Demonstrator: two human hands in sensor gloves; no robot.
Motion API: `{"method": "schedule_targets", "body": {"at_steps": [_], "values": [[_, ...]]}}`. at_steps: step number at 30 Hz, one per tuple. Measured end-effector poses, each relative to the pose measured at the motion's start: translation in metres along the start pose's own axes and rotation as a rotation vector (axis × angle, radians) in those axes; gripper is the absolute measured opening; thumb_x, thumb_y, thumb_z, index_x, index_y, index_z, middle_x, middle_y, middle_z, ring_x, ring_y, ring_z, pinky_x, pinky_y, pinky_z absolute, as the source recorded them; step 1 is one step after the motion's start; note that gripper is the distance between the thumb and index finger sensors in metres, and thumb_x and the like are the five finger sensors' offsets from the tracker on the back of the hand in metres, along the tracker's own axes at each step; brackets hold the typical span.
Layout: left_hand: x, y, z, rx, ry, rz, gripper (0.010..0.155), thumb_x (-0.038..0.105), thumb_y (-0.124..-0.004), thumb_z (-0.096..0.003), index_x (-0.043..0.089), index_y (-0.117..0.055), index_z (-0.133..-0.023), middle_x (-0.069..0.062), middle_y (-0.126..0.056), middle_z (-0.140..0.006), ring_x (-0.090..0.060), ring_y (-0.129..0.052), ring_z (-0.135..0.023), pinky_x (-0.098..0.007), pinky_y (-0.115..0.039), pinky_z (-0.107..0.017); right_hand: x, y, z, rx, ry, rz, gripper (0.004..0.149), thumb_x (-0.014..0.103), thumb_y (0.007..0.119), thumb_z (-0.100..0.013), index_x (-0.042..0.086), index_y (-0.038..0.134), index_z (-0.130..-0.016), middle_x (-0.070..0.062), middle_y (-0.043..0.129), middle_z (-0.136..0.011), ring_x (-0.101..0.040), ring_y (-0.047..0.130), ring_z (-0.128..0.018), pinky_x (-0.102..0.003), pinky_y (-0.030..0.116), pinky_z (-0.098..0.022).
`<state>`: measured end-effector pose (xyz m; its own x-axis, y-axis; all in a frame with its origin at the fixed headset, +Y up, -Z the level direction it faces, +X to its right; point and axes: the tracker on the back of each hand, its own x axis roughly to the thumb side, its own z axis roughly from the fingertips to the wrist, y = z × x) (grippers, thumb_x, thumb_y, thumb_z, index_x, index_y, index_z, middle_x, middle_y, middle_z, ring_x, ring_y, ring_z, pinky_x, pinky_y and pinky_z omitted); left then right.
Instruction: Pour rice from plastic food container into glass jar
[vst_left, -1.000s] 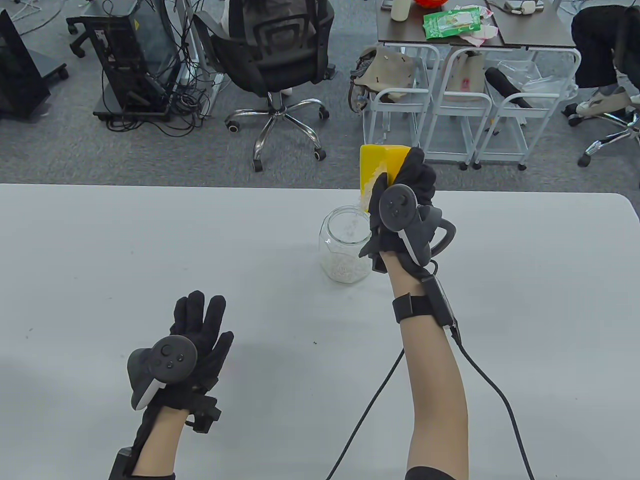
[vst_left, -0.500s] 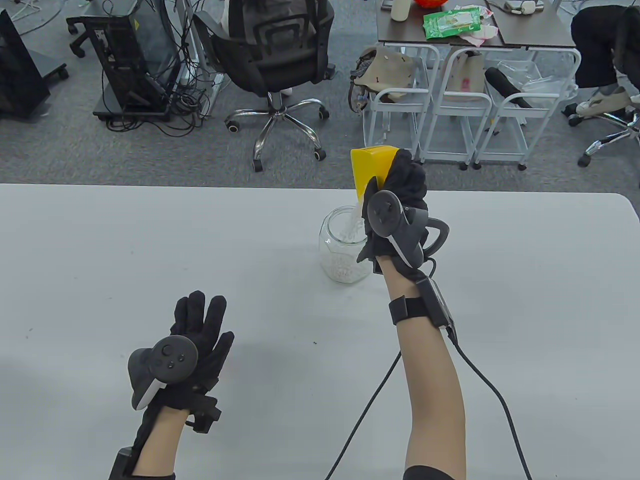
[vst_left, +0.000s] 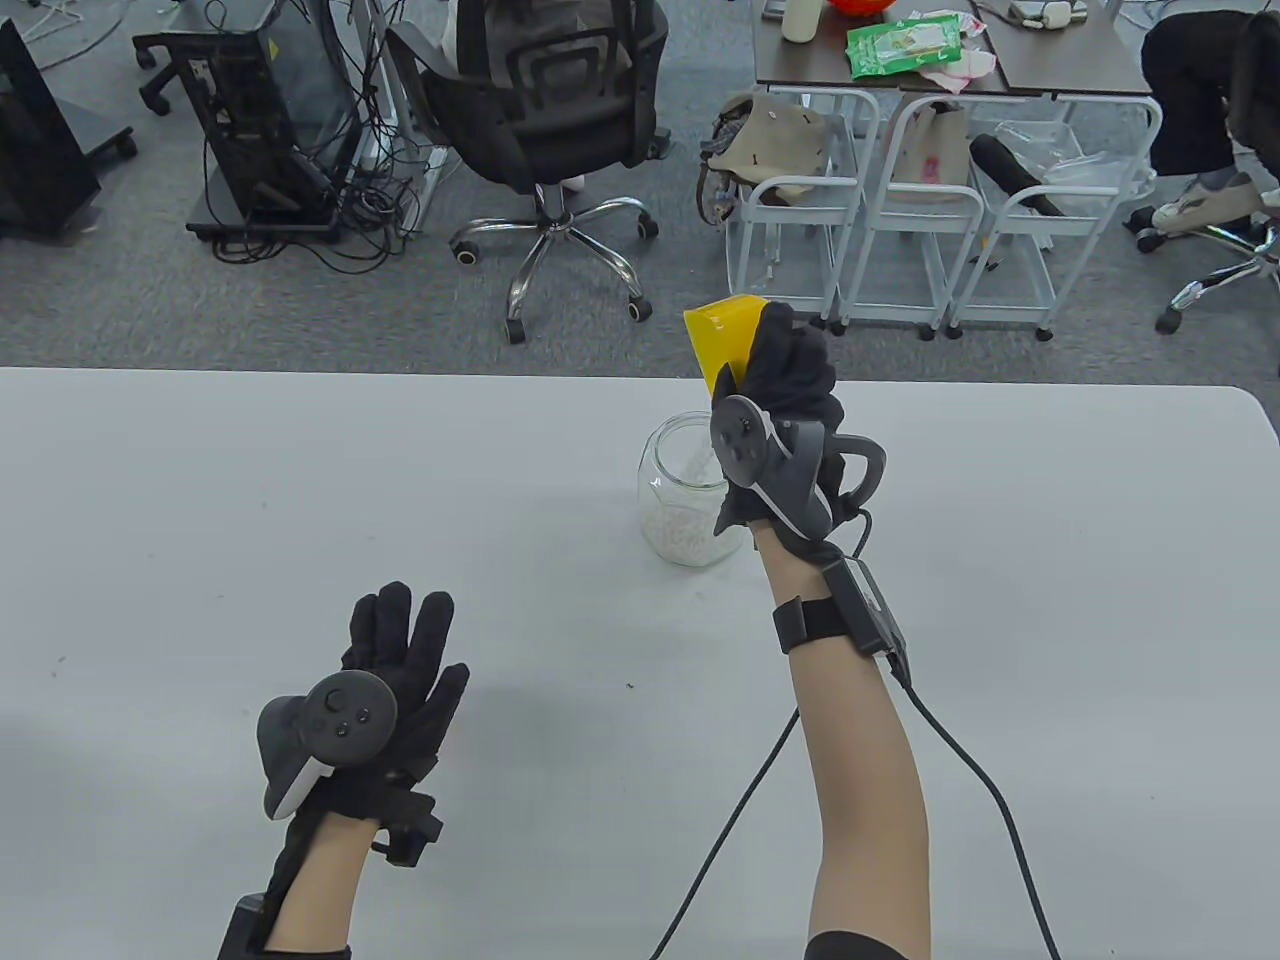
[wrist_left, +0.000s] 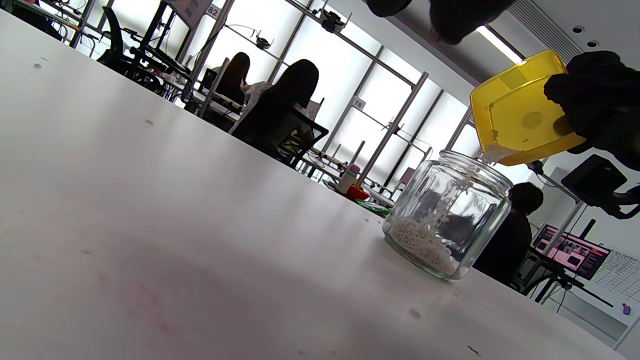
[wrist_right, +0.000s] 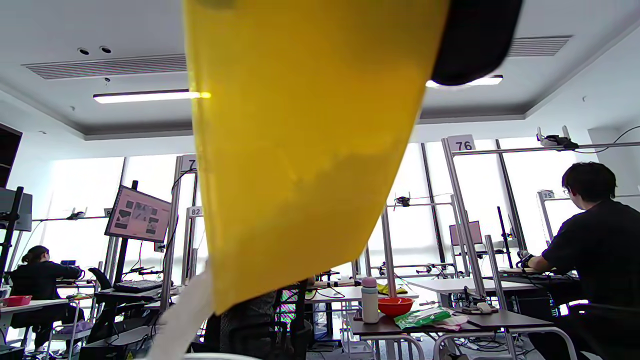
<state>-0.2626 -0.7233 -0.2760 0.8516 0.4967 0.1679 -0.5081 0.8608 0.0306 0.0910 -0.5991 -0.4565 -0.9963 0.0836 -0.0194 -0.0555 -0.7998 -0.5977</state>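
The yellow container (vst_left: 728, 340) is up in the air, tipped hard over the mouth of the glass jar (vst_left: 685, 495), its low corner just above the jar's right rim. A thin stream of rice (wrist_left: 492, 152) runs off that corner and drops into the jar, where a shallow white layer covers the bottom. The jar stands upright near the middle of the table (vst_left: 300, 500), toward the far edge.

The right hand (vst_left: 790, 400) grips the container from its right side, fingers wrapped round the wall, so the pouring corner points left and down, away from the palm and toward the jar. That is the thing to watch, I'd say: the corner has to stay over the opening as the tilt steepens, or grains will skip off the rim.

The left hand (vst_left: 395, 665) lies well apart, near the front of the table, fingers spread and holding nothing; the right is plainly the nearer one.

How much rice is left inside the container I can't tell. From the right wrist view its yellow underside fills the middle, and the jar's rim barely shows at the bottom edge.
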Motion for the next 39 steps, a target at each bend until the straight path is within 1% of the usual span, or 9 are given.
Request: {"method": "schedule_targets", "body": {"at_steps": [16,26,39], "values": [[0.001,0.0,0.0,-0.002,-0.003,-0.002,0.067,0.054,-0.054,-0.0572,0.035,-0.033,-0.118,-0.015,-0.019,-0.126,-0.044,-0.019,-0.112,-0.066,-0.039,-0.077,0.016,0.0,0.007,-0.041,-0.159,0.149,0.071,0.046,0.053,-0.066,0.01,0.012,-0.111,-0.027,0.034,-0.104,-0.039,0.077,-0.076,-0.05,0.076,-0.051],[0.001,-0.001,0.0,-0.005,-0.003,-0.002,0.066,0.054,-0.053,-0.0572,0.035,-0.034,-0.118,-0.015,-0.019,-0.126,-0.044,-0.019,-0.113,-0.066,-0.039,-0.077,0.025,-0.005,0.012,-0.066,-0.231,0.197,0.071,0.046,0.053,-0.066,0.01,0.011,-0.111,-0.026,0.034,-0.104,-0.039,0.077,-0.076,-0.05,0.075,-0.052],[0.001,-0.001,-0.001,-0.006,-0.001,-0.004,0.067,0.054,-0.053,-0.0572,0.035,-0.033,-0.118,-0.015,-0.018,-0.126,-0.044,-0.019,-0.112,-0.066,-0.039,-0.077,0.028,-0.01,0.014,-0.08,-0.261,0.228,0.071,0.046,0.053,-0.066,0.01,0.011,-0.111,-0.026,0.034,-0.104,-0.039,0.077,-0.076,-0.05,0.075,-0.052]]}}
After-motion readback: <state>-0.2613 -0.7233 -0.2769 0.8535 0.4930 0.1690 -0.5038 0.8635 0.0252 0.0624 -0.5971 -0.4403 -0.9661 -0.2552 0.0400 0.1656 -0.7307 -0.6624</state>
